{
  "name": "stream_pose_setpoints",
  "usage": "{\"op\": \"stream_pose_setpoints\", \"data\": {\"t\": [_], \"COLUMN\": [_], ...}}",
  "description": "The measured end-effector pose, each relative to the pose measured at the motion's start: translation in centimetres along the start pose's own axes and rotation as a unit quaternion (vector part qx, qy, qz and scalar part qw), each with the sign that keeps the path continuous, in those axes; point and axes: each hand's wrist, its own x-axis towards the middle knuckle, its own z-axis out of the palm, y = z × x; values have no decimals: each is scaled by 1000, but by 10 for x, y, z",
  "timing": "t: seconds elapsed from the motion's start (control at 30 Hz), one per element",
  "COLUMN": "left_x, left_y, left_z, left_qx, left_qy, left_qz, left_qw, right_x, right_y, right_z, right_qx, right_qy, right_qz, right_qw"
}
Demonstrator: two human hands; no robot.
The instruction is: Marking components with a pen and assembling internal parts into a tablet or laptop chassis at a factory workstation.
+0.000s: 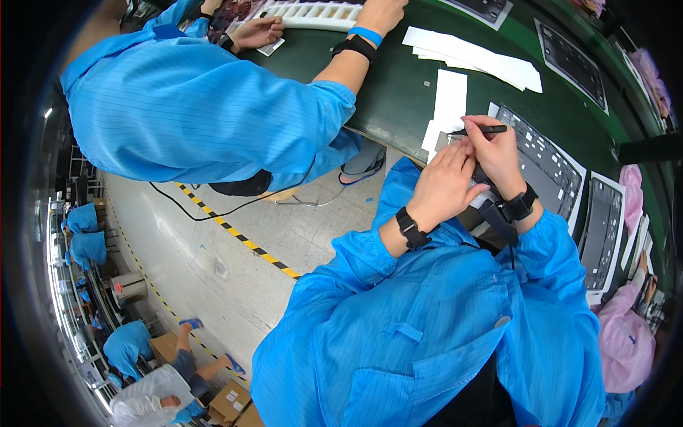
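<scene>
My right hand [494, 156] pinches a slim black pointed tool [491, 129] that looks like tweezers. Its tip reaches left over a small grey piece [442, 141] at the table's near edge. Close beside it, my left hand [442, 183] lies with fingers stretched out and thumb apart, its fingertips next to the grey piece. What lies under those fingers is hidden. White paper strips [450, 96] extend away from my hands. To the right of my right hand is a black panel [548, 153] with many small white patches on it.
More white strips [473, 55] lie farther back on the green table [388, 92]. Other dark panels [571, 64] rest along the right. A co-worker in a blue smock [213, 114] works close on my left beside a white slotted tray [313, 14]. A black cable [235, 211] hangs near the floor.
</scene>
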Motion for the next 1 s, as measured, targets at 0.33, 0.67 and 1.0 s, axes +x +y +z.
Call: {"op": "stream_pose_setpoints", "data": {"t": [0.33, 0.67, 1.0], "left_x": [3, 44, 70], "left_y": [10, 80, 161], "left_z": [-2, 9, 101], "left_qx": [-7, -23, -77], "left_qy": [11, 6, -111], "left_qz": [-4, 38, 148], "left_qw": [1000, 999, 980], "right_x": [-7, -109, -114], "right_y": [-16, 34, 38], "right_z": [-45, -277, -266], "right_qx": [67, 47, 30], "right_qy": [56, 313, 240], "right_qz": [-23, 90, 108], "right_qw": [996, 944, 964]}}
